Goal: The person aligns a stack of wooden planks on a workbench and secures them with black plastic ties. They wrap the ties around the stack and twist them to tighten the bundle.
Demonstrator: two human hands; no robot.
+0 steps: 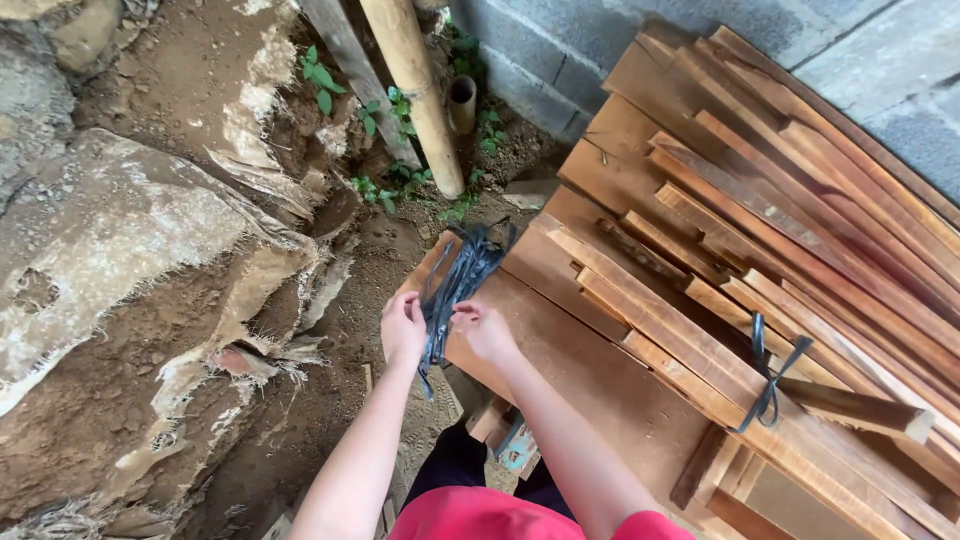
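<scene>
A bundle of dark plastic straps (458, 283) lies over the near-left corner of a stack of wooden planks (600, 360). My left hand (402, 328) grips the lower part of the bundle from the left. My right hand (484, 330) pinches the straps from the right, resting at the plank's edge. The strap ends hang down between my two hands. Another dark strap (770, 375) is tied in a knot around a few narrow planks further right.
Many reddish planks (800, 200) are piled to the right against a grey block wall (880, 70). A bamboo pole (415, 90) leans at the top centre. Torn white sacking (110, 240) over bare earth lies to the left. Small green weeds (400, 180) grow by the pole.
</scene>
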